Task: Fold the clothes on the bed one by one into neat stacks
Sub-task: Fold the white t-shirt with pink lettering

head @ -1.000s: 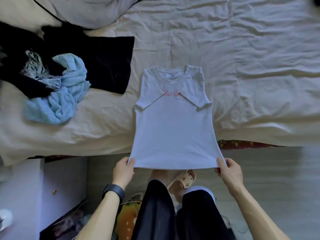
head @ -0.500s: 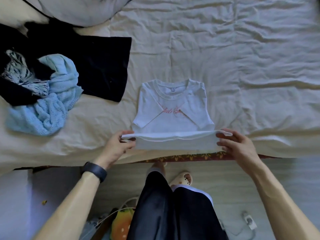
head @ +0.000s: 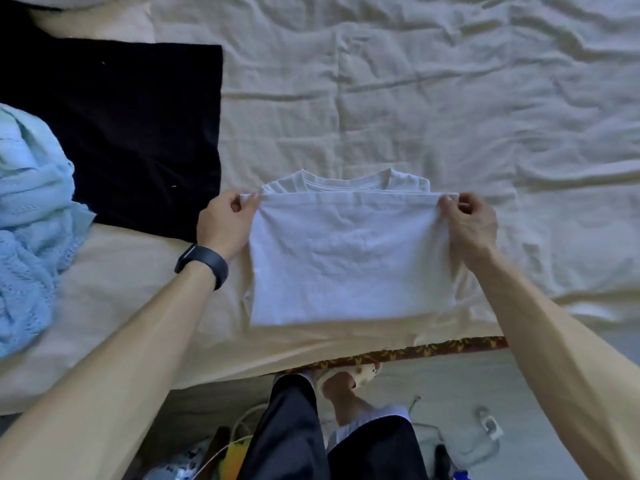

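Halved white T-shirt (head: 349,258), hem corners pinched by left hand (head: 225,221) and right hand (head: 471,221)

No text, label, brand or number was readable anywhere from my end. The white t-shirt (head: 349,258) showed me only plain fabric on its upward face, and the black wristband (head: 204,263) was too small and dark for me to make out any markings.
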The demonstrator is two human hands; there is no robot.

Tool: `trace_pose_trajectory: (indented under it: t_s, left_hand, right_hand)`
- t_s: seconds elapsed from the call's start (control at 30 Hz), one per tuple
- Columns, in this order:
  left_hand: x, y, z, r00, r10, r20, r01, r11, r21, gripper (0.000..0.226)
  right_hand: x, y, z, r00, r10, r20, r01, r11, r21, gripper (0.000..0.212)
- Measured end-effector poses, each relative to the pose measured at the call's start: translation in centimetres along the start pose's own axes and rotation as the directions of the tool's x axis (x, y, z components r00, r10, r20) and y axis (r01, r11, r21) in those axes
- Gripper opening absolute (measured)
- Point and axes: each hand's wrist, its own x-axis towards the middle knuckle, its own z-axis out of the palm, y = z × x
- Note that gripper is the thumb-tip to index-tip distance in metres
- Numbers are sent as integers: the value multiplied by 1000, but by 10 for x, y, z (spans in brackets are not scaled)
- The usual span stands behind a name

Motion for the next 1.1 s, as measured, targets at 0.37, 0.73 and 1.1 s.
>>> trace_pose_trajectory:
  t_s: [0.37, 0.73, 1.1]
  left_hand:
    - [20, 13, -4, 993, 95, -71, -91, 994, 63, 40]
    - [4, 20, 3, 994, 12, -108, -14, 1000, -18, 41]
    - [-130, -43, 25, 943, -312, 116, 313, 950, 12, 38]
  right_hand:
    - [17, -20, 13, 996, -28, -84, 27, 999, -20, 25]
    - [3, -23, 10, 1000, 12, -14, -12, 1000, 9, 34]
    - [-121, 67, -27, 939, 298, 172, -314, 947, 70, 27]
